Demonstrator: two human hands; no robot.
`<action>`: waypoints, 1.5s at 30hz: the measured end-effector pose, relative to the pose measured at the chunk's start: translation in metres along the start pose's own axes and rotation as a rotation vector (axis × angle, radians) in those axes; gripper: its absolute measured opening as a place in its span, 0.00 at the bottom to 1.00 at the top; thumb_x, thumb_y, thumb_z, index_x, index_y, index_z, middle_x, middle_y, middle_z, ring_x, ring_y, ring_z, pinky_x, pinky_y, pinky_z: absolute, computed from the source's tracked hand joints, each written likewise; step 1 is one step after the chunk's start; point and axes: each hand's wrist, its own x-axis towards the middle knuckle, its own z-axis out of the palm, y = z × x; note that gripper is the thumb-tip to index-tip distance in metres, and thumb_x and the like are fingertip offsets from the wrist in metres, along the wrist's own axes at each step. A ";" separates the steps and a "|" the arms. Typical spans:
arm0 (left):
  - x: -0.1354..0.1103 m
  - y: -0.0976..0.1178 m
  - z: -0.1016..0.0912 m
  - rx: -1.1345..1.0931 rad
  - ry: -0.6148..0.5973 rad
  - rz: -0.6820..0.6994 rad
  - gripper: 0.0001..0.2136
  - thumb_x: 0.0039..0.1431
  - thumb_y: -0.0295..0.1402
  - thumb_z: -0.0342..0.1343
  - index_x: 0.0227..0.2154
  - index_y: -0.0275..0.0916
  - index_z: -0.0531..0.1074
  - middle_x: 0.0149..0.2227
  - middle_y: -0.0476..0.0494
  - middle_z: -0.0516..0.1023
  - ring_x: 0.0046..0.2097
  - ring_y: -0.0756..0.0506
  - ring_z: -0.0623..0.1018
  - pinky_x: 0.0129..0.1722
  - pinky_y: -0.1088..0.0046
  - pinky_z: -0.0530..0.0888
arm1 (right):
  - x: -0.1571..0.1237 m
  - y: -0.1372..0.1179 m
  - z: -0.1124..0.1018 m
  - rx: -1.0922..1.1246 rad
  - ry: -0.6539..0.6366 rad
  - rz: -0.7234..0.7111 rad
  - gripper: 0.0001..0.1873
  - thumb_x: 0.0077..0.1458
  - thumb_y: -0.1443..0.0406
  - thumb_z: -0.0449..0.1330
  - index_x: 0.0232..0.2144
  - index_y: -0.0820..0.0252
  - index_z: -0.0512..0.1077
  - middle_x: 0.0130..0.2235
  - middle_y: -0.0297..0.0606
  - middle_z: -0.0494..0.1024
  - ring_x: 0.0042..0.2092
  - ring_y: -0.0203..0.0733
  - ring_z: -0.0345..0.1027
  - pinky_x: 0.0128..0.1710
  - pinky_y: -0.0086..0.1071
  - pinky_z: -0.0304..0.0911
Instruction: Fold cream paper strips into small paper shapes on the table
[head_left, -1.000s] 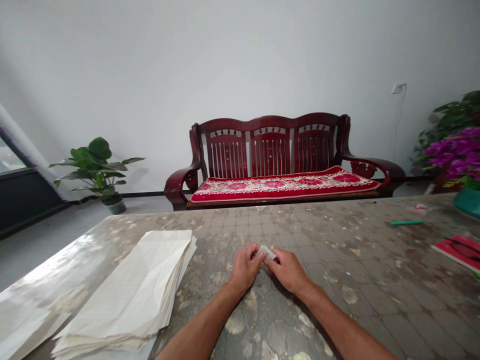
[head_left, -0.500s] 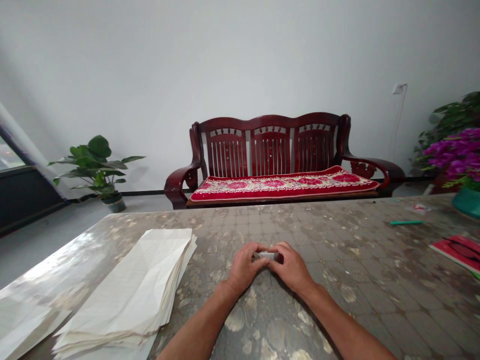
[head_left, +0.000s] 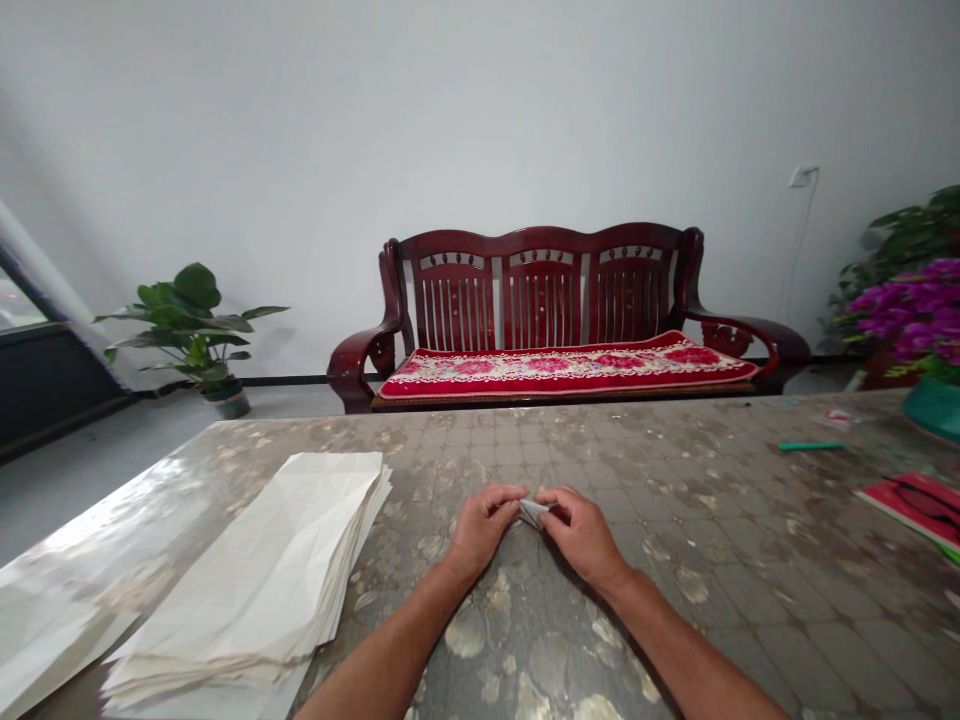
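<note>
Between my two hands is a small folded piece of paper (head_left: 533, 512), pale grey-white and pointed in outline, held just over the table. My left hand (head_left: 484, 525) pinches its left tip between thumb and fingers. On the other side, my right hand (head_left: 581, 530) grips the right part, thumb in front and fingers behind. The fingers cover part of the paper, so its full shape is hidden. Left of my left arm lies a stack of white paper sheets (head_left: 262, 570), slightly fanned at its right edge.
The patterned table cover (head_left: 465, 440) spreads around my hands. More paper (head_left: 52, 640) lies at the lower left. On the right are a green pen (head_left: 811, 446), a red book (head_left: 892, 496) with glasses (head_left: 930, 497), and a teal flowerpot (head_left: 934, 408). A wooden bench (head_left: 540, 300) stands beyond.
The fingertips have drawn slightly apart and the hands have turned the paper; it now shows as a pointed shape instead of a flat strip framed by thumbs and fingers.
</note>
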 end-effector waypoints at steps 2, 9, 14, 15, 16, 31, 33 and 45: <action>0.001 -0.002 0.003 -0.037 -0.008 -0.059 0.11 0.52 0.35 0.56 0.36 0.39 0.80 0.38 0.44 0.82 0.41 0.43 0.79 0.44 0.68 0.75 | 0.001 0.002 0.003 0.072 -0.002 0.053 0.09 0.49 0.66 0.58 0.32 0.57 0.77 0.33 0.36 0.78 0.34 0.40 0.71 0.36 0.32 0.66; 0.000 -0.005 0.006 -0.009 0.007 -0.193 0.20 0.59 0.43 0.50 0.46 0.36 0.77 0.41 0.40 0.82 0.37 0.43 0.79 0.36 0.69 0.76 | 0.005 -0.002 0.009 0.441 0.074 0.310 0.13 0.41 0.56 0.64 0.24 0.60 0.74 0.41 0.43 0.78 0.32 0.42 0.71 0.26 0.32 0.69; -0.003 0.009 0.009 -0.022 -0.027 -0.154 0.20 0.59 0.43 0.51 0.46 0.37 0.77 0.45 0.39 0.81 0.46 0.41 0.79 0.49 0.64 0.73 | 0.004 -0.014 0.007 0.493 0.038 0.358 0.19 0.42 0.54 0.66 0.33 0.61 0.76 0.29 0.35 0.76 0.28 0.37 0.67 0.24 0.29 0.66; -0.004 0.011 0.010 -0.059 -0.032 -0.145 0.20 0.59 0.43 0.51 0.47 0.37 0.76 0.46 0.39 0.81 0.48 0.41 0.79 0.52 0.63 0.72 | 0.004 -0.015 0.007 0.505 0.036 0.363 0.19 0.41 0.53 0.67 0.32 0.61 0.76 0.28 0.35 0.76 0.27 0.36 0.66 0.24 0.28 0.66; -0.004 0.013 0.011 -0.108 -0.036 -0.144 0.20 0.60 0.43 0.52 0.49 0.37 0.75 0.46 0.39 0.81 0.49 0.41 0.78 0.54 0.63 0.71 | 0.005 -0.016 0.007 0.518 0.039 0.372 0.19 0.41 0.53 0.67 0.31 0.61 0.75 0.27 0.34 0.76 0.26 0.36 0.66 0.23 0.28 0.66; 0.000 0.019 0.013 -0.592 -0.082 -0.425 0.24 0.44 0.48 0.67 0.39 0.34 0.75 0.33 0.46 0.78 0.33 0.50 0.77 0.37 0.73 0.73 | 0.011 -0.010 -0.001 0.625 0.092 0.401 0.19 0.38 0.56 0.67 0.33 0.60 0.73 0.28 0.32 0.73 0.25 0.33 0.62 0.23 0.26 0.58; 0.000 0.019 0.014 -0.529 -0.081 -0.421 0.21 0.44 0.46 0.67 0.36 0.34 0.75 0.29 0.49 0.76 0.29 0.52 0.74 0.30 0.77 0.70 | 0.011 -0.008 0.002 0.587 0.102 0.399 0.16 0.39 0.58 0.66 0.32 0.61 0.74 0.27 0.31 0.73 0.25 0.33 0.61 0.23 0.26 0.57; 0.004 0.006 0.010 -0.171 0.057 -0.386 0.10 0.48 0.37 0.59 0.29 0.34 0.74 0.21 0.53 0.71 0.22 0.54 0.69 0.25 0.79 0.67 | 0.009 -0.003 -0.001 0.472 0.056 0.346 0.15 0.37 0.65 0.58 0.32 0.59 0.75 0.35 0.38 0.81 0.37 0.43 0.73 0.37 0.33 0.67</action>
